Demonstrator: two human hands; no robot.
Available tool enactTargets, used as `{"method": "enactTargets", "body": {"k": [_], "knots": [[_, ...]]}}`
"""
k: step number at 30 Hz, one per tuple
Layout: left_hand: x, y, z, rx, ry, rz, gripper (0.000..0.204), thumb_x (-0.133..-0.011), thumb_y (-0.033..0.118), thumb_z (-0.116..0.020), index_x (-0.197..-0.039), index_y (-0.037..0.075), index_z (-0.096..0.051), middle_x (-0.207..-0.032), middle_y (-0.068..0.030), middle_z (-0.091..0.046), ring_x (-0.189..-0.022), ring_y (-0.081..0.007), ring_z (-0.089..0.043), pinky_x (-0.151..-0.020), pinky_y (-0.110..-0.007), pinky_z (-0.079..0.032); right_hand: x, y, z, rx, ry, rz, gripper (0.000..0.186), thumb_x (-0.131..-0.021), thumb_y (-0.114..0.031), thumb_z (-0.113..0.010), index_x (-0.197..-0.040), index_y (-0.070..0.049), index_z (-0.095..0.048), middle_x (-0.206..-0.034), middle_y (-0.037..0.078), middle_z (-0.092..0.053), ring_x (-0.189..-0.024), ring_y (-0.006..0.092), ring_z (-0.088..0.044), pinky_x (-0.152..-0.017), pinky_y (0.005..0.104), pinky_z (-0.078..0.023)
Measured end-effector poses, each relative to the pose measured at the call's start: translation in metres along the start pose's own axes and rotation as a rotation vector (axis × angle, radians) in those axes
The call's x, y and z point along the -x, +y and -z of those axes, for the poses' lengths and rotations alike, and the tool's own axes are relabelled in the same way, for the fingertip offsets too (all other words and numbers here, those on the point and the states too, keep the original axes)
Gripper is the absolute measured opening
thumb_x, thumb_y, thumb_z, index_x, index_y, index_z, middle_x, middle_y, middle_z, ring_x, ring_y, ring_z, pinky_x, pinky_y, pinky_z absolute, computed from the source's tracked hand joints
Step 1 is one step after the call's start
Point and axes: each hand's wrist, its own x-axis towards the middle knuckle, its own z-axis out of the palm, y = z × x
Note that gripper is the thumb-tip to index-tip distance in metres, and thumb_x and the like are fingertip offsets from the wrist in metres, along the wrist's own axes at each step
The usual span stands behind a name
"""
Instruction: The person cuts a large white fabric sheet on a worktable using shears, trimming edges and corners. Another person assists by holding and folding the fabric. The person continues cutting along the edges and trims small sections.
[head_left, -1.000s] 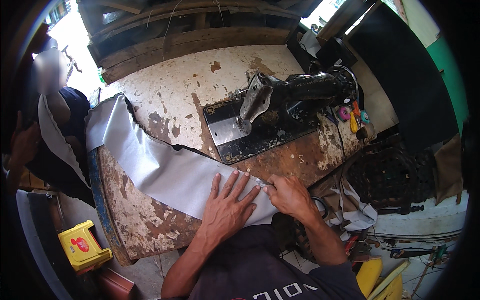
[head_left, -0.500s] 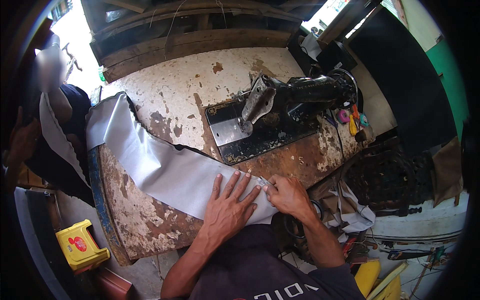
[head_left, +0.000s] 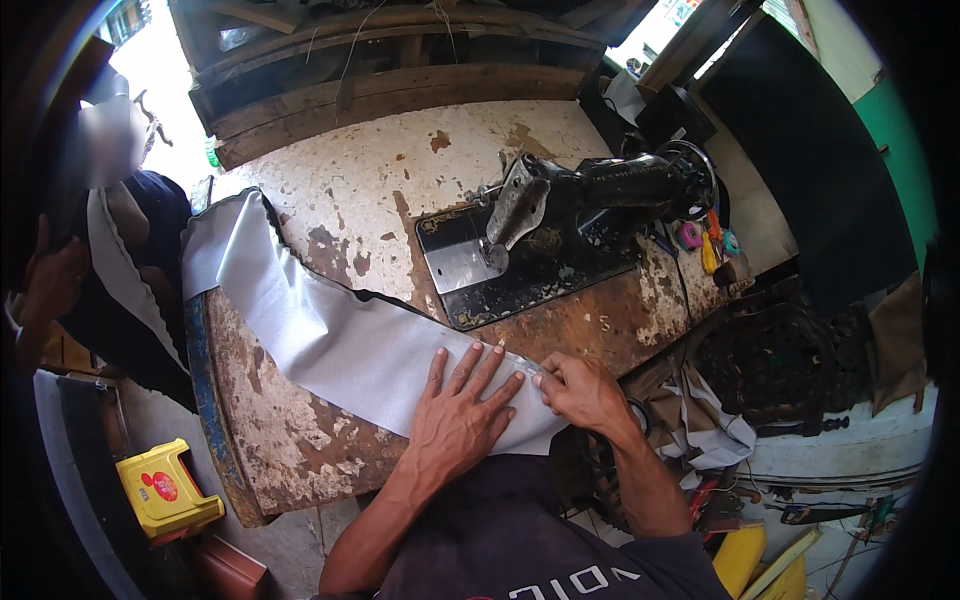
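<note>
A long strip of silvery grey sheet material (head_left: 340, 345) with a dark underside lies across the table's front, creased toward its left end. My left hand (head_left: 462, 405) rests flat on its right part, fingers spread. At the strip's right end my right hand (head_left: 585, 392) is closed, thumb and forefinger pinched together. A small pale, shiny piece shows at those fingertips, close to my left hand's thumb; its kind is unclear. Behind the strip, a black sewing machine (head_left: 600, 190) with worn paint stands on the table, touched by neither hand.
The worn wooden table (head_left: 290, 440) has peeling white paint. Tape measures (head_left: 690, 235) and a yellow-handled tool (head_left: 709, 254) lie right of the machine. Another person (head_left: 150, 210) holds similar material at left. A yellow plastic stool (head_left: 168, 490) stands below; fabric scraps (head_left: 715, 425) hang at right.
The whole view has shifted slightly. My right hand has moved a little to the right at the strip's end, its fingers still pinched. My left hand stays flat on the material.
</note>
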Motion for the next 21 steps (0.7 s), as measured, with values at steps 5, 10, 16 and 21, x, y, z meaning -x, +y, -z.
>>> {"method": "enactTargets", "body": {"k": [5,10,16,21], "knots": [[0.0,0.0,0.001,0.003,-0.007,0.001,0.049,-0.102,0.038,-0.067,-0.149,0.026,-0.066,-0.166,-0.0092,-0.049,-0.158,-0.0323,-0.039,-0.129,-0.063,-0.021,0.001,-0.009,0.002,0.08,0.004,0.06,0.033,-0.1,-0.029,-0.065,-0.108,0.001,-0.075,-0.099,0.029,-0.075,-0.099,0.0492,-0.072,-0.091,0.0552,-0.054],[0.0,0.001,0.001,0.003,-0.003,0.009,0.049,-0.101,0.038,-0.068,-0.148,0.026,-0.067,-0.166,-0.0089,-0.049,-0.158,-0.0318,-0.039,-0.129,-0.063,-0.022,0.001,-0.013,0.001,0.127,0.026,0.064,0.033,-0.099,-0.029,-0.065,-0.108,0.001,-0.075,-0.099,0.03,-0.075,-0.099,0.0496,-0.072,-0.092,0.0554,-0.054],[-0.001,0.001,0.001,0.006,0.005,0.009,0.049,-0.101,0.039,-0.069,-0.148,0.027,-0.067,-0.166,-0.0086,-0.049,-0.157,-0.0314,-0.039,-0.129,-0.063,-0.023,0.0,-0.014,0.001,0.148,0.028,0.063,0.031,-0.099,-0.027,-0.066,-0.106,0.002,-0.074,-0.099,0.031,-0.074,-0.1,0.0505,-0.072,-0.093,0.0562,-0.054],[0.0,0.0,0.0,0.004,0.003,0.003,0.05,-0.1,0.039,-0.069,-0.149,0.027,-0.066,-0.166,-0.0085,-0.049,-0.157,-0.0315,-0.04,-0.129,-0.063,-0.023,0.0,-0.018,0.0,0.143,0.024,0.017,0.03,-0.099,-0.027,-0.065,-0.105,0.001,-0.073,-0.099,0.032,-0.074,-0.1,0.051,-0.071,-0.092,0.0567,-0.054]]}}
